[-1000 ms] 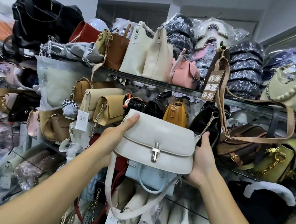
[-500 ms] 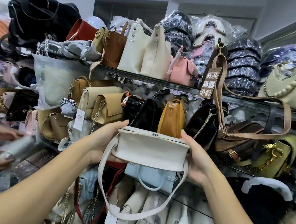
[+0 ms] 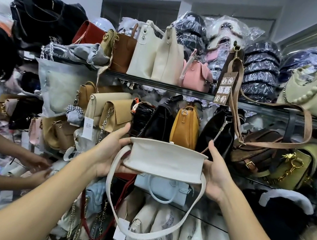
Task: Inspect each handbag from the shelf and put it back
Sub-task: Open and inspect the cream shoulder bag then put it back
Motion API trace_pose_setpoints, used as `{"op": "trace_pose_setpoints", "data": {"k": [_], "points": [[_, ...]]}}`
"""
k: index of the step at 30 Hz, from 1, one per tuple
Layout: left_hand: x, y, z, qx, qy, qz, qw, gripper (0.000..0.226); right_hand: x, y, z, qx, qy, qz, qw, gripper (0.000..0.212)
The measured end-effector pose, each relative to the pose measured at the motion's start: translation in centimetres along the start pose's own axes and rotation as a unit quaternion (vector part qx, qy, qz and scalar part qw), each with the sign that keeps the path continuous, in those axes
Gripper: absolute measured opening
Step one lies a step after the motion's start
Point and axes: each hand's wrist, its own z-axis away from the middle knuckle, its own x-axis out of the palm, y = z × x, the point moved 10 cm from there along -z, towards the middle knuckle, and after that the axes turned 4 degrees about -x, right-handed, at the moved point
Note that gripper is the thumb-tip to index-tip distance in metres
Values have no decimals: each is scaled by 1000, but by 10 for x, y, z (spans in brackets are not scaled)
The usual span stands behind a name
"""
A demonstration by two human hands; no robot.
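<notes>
Squarely between both hands sits the cream handbag, tipped so its flat base faces the camera. The left hand grips its left end and the right hand grips its right end. Its strap hangs in a loop below the wrists. Just beyond the fingertips stand a black bag and a mustard bag. A pale blue bag lies directly under the hands. Higher up runs a shelf. Left of the left forearm, another person's blurred hands reach among bags.
</notes>
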Motion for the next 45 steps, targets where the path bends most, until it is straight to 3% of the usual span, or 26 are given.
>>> {"op": "trace_pose_setpoints", "data": {"k": [8, 15, 29, 45], "points": [[11, 8, 9, 28, -15, 6, 999, 87, -8, 12, -3, 18, 18, -102, 994, 108], [23, 15, 12, 36, -40, -6, 999, 92, -13, 15, -5, 19, 44, -136, 989, 108], [14, 16, 3, 28, -35, 3, 999, 95, -22, 3, -6, -15, 83, -106, 991, 111], [-29, 6, -17, 14, 46, 55, 997, 102, 8, -25, 13, -85, 17, -50, 995, 116]]}}
